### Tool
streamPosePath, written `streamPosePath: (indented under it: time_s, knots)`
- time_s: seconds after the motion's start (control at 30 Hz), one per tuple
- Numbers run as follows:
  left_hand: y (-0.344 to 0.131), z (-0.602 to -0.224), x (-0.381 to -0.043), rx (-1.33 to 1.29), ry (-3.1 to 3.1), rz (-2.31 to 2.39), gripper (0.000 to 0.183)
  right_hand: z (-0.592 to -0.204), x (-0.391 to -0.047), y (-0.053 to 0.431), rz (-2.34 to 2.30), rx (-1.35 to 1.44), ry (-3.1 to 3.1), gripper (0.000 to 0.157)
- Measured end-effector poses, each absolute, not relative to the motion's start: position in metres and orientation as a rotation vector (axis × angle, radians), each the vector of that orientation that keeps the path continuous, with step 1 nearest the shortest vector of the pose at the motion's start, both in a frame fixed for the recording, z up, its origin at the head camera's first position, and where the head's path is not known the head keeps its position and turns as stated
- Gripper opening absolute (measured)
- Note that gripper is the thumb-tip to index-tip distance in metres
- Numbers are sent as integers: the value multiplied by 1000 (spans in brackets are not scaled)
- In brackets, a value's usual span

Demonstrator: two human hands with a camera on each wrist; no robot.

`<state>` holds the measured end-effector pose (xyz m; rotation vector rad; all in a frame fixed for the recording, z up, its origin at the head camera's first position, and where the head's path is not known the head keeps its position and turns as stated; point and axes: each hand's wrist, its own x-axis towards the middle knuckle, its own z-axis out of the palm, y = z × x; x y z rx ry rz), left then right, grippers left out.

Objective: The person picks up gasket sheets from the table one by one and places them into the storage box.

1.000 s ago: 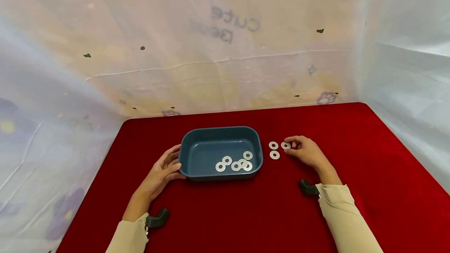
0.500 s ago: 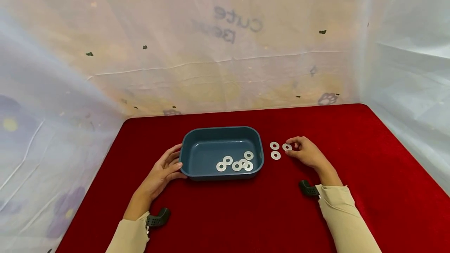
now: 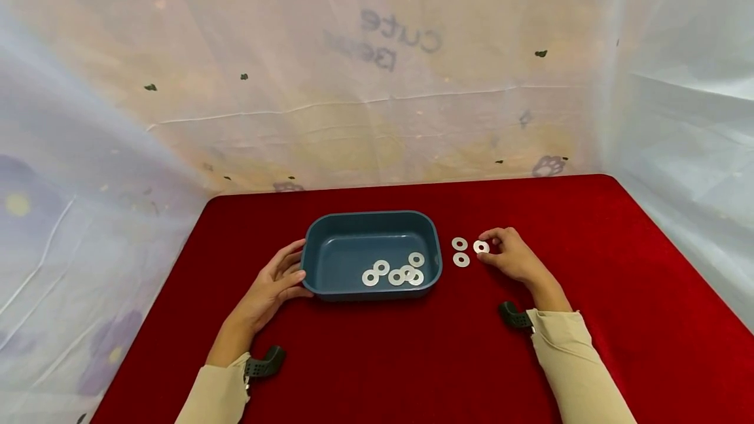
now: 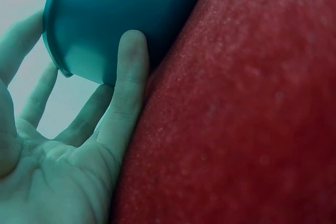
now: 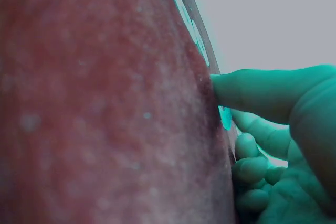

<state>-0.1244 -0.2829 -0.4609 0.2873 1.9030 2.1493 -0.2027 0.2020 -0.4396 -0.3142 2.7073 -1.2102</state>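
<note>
A blue-grey plastic bin (image 3: 372,295) stands on the red cloth, with several flat metal washers (image 3: 370,278) inside, mostly near its front right. My left hand (image 3: 268,293) holds the bin's left end, thumb at the rim and other fingers spread along the outer wall, as the left wrist view shows. To the right of the bin, my right hand (image 3: 512,255) pinches a washer (image 3: 481,247) by its edges between thumb and index finger, low at the cloth. Two more washers, a back one (image 3: 459,244) and a front one (image 3: 461,260), lie between that hand and the bin.
The red cloth (image 3: 377,365) covers the table. A pale printed sheet (image 3: 377,123) hangs behind the table's far edge, with more sheeting (image 3: 689,149) along the right and left sides. A dark wrist device (image 3: 514,315) is strapped at each sleeve.
Both hands stay nearly where they were, the left at the bin and the right at the washer. The head view shifts slightly; the washers keep their places.
</note>
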Motion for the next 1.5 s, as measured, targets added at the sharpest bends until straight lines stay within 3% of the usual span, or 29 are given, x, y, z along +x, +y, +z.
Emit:
streamPosePath:
  time_s: [0.23, 0.7, 1.5]
  knots:
    - [-283, -460, -125, 298, 1899, 2153, 63, -439, -205, 205, -1272, -414, 2681, 31]
    - [-282, -459, -125, 301, 1894, 2154, 62, -434, -204, 214, -1118, -324, 2713, 42]
    - [-284, -462, -125, 298, 1904, 2152, 62, -410, -197, 218, -1157, -320, 2757, 41]
